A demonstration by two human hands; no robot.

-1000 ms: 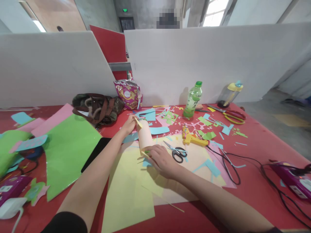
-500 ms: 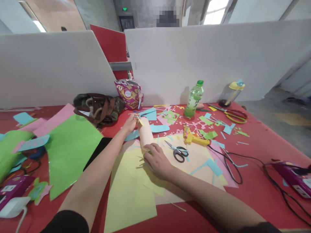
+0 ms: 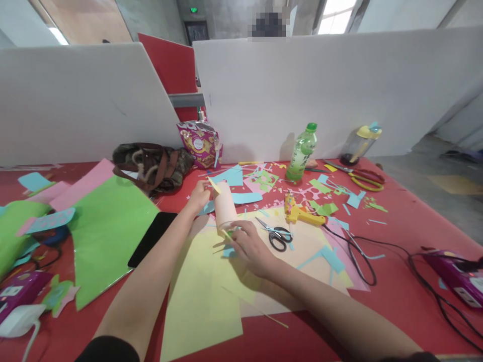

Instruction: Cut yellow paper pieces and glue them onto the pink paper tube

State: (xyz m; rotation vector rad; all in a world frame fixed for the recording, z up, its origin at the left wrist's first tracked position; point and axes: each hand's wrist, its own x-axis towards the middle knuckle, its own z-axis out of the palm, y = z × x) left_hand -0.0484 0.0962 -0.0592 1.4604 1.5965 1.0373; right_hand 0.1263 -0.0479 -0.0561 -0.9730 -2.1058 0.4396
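Observation:
A pale paper tube (image 3: 225, 206) lies lengthwise in front of me, over sheets of yellow paper (image 3: 199, 301). At its far end my left hand (image 3: 198, 196) pinches a yellow paper strip (image 3: 214, 185). My right hand (image 3: 254, 249) is closed at the near end, where another bit of yellow strip shows at the fingertips. Whether both bits belong to one strip I cannot tell. Just right of that hand lie black-handled scissors (image 3: 278, 239), and a yellow glue gun (image 3: 302, 215) rests beyond them with its cord running right.
Blue, pink and green paper scraps (image 3: 264, 181) litter the red table (image 3: 407, 226). A green bottle (image 3: 302, 151), a snack bag (image 3: 199, 146) and a camouflage bag (image 3: 151, 166) stand along the white partition (image 3: 302, 90). A black phone-like slab (image 3: 151, 241) lies by my left forearm. Power strips (image 3: 456, 276) sit at both sides.
My right hand has shifted slightly right and a yellow strip now shows at its fingertips. The strip at my left hand stands out more, and that hand has drawn slightly left.

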